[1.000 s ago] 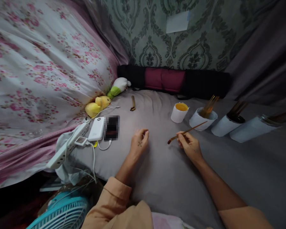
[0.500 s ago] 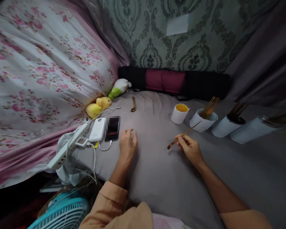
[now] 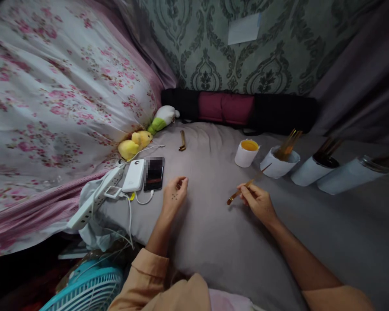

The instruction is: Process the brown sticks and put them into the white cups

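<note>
A slim paintbrush is pinched between the thumb and fingers of my right hand. Its brown bristles point down to the left just above the grey sheet, while the thin handle slants up toward the white cups. My left hand is near the sheet, beside a phone, with its fingers curled in toward the thumb and nothing visible in them. Beyond my right hand stand a white cup of yellow paint and a white cup of brushes.
Two more brush containers stand at the right. A white power bank and a power strip with cables lie at the left. Several brushes, plush toys, a long black-and-maroon bag and a blue fan surround the area.
The fingers and thumb of my left hand have curled closer together, and the hand has turned slightly. My right hand keeps its pinch on the paintbrush. The view has shifted slightly.
</note>
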`<action>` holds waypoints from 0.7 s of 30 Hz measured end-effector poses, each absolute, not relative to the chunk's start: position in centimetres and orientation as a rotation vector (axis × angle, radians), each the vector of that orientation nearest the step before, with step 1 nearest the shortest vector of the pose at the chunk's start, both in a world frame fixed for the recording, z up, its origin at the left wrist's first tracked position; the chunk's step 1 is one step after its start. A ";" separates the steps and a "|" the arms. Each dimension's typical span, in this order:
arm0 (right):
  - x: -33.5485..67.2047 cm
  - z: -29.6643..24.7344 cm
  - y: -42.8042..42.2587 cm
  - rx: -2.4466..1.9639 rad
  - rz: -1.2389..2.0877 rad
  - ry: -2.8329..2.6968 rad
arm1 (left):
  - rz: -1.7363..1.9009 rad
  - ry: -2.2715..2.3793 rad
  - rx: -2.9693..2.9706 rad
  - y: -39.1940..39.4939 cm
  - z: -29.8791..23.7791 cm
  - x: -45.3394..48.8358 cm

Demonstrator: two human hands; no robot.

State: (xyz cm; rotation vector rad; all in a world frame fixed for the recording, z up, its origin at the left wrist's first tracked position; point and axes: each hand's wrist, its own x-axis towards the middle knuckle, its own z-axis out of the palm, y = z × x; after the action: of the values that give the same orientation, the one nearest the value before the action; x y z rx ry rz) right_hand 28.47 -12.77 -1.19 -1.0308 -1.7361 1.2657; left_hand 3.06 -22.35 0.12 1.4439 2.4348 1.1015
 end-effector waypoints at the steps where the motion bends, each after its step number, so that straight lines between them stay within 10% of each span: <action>1: 28.5 -1.2 -12.8 -1.026 1.266 -1.748 | 1.101 2.447 1.441 -22.2 0.2 3.2; 15: 28.3 -1.8 -12.7 -1.041 1.294 -1.747 | 0.604 3.124 1.347 -24.1 -0.7 -2.0; 21: 28.2 -1.3 -13.0 -1.057 1.288 -1.740 | 0.980 2.978 1.287 -22.7 0.4 0.8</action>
State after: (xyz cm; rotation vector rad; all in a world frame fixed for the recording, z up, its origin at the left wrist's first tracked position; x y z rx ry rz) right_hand 28.17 -12.97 -1.32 -1.0571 -1.7398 1.2882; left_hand 0.76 -22.72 0.44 1.2866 2.9780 0.9801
